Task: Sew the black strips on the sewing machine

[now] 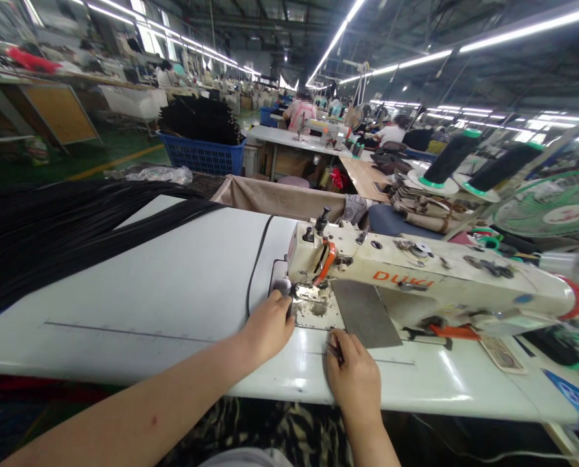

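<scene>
My left hand is beside the needle area of a cream sewing machine, its fingers closed on the end of a thin black strip. The strip curves back over the white table. My right hand is at the table's front, just right of the needle plate. Its fingers are pinched round a small dark object, too hidden to identify. Lint lies on the plate. Right of the plate is a grey panel.
Long black strips spread over the table's left side. Behind are a blue basket of black pieces and a beige cloth trough. Black thread cones and a green fan stand at the right. People sit farther back.
</scene>
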`<state>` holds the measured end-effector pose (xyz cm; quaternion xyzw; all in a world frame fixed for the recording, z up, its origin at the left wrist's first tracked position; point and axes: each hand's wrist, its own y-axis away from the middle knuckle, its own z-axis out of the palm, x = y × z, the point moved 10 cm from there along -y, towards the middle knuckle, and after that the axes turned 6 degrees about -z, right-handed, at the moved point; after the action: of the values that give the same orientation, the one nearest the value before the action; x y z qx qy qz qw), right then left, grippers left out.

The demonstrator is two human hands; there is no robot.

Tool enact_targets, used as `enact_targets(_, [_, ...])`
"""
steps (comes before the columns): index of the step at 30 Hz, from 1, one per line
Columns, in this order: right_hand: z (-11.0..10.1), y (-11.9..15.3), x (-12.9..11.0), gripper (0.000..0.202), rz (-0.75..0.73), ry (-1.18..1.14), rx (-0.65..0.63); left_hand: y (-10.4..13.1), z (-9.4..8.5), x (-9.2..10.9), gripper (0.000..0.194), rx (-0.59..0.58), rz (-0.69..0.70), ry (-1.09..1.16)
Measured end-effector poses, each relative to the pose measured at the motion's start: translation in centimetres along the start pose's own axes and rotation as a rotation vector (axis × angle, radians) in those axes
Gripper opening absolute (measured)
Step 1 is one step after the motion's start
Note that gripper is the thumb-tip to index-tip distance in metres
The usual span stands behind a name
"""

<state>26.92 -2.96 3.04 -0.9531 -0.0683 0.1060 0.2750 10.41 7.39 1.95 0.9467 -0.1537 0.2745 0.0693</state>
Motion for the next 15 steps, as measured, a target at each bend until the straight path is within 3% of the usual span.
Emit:
enact_targets(9, [-0.4, -0.2, -0.3, 0.022, -0.011, -0.008, 0.015, 0.7, 0.5, 0.7, 0.035, -0.066, -0.042, -0.017])
enact_targets(15, [-0.4, 0.1, 0.4, 0.023, 0.022, -0.109, 0.052, 1.9, 1.5, 0.6, 0.058, -0.152, -0.039, -0.058])
